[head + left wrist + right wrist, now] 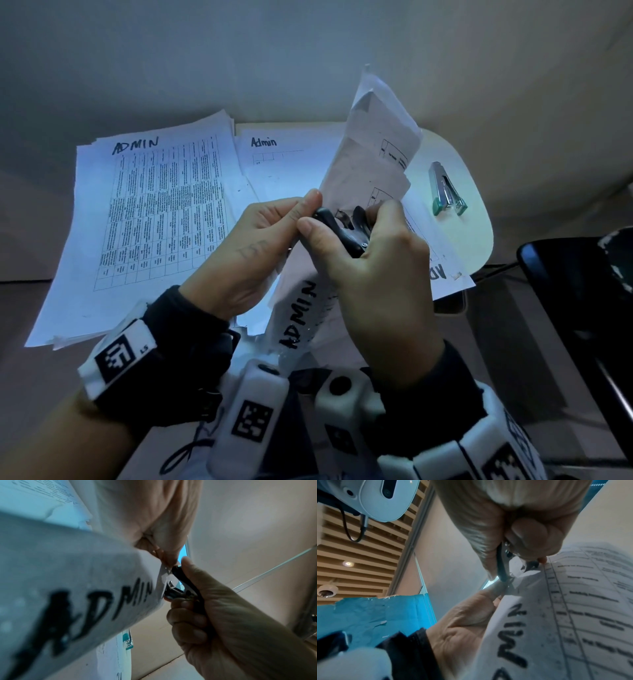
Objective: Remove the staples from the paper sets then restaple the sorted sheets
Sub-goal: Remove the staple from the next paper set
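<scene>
I hold a stapled paper set (370, 161) marked "ADMIN" up above the table. My left hand (274, 226) pinches its corner (164, 566) between thumb and fingers. My right hand (359, 253) grips a black staple remover (339, 229), thumb on one handle and fingers curled round the other. The metal claws of the staple remover (178, 589) bite at the pinched corner of the set (522, 572). The staple itself is too small to make out. A green and silver stapler (447, 190) lies on the table at the right.
A thick stack of printed sheets (137, 219) marked "ADMIN" lies at the left of the white table (479, 233). More sheets marked "Admin" (284, 161) lie in the middle. A dark chair (582, 294) stands to the right.
</scene>
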Demonstrator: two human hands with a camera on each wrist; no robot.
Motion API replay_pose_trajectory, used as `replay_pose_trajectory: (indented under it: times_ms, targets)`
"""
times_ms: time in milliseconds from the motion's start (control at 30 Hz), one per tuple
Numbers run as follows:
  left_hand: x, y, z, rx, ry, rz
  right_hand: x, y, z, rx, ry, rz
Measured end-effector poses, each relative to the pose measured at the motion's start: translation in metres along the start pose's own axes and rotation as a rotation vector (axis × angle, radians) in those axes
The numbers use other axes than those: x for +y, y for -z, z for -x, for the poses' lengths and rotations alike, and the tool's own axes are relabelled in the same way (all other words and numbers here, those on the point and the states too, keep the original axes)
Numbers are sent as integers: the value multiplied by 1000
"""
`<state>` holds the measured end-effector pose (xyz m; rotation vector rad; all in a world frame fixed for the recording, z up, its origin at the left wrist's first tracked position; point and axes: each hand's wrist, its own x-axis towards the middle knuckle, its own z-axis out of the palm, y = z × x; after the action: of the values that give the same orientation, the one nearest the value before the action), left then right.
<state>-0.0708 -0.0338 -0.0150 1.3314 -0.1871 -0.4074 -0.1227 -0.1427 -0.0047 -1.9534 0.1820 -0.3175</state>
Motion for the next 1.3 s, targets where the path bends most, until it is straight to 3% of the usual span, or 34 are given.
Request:
replay_pose_trajectory:
  times_ms: [767,900,1100,1300]
  targets:
    - [-3,-5,2,41,-91,14,14,3,-2,55,-15,-265]
    - [-2,-9,1,111,-115,-39,17,3,-2,63,-11,-308]
    - [7,-11,2,91,-139,-194,19,2,-1,74,-3,-301]
    - [5,-13,0,131,-118,-176,22,-1,-5,85,6,-317]
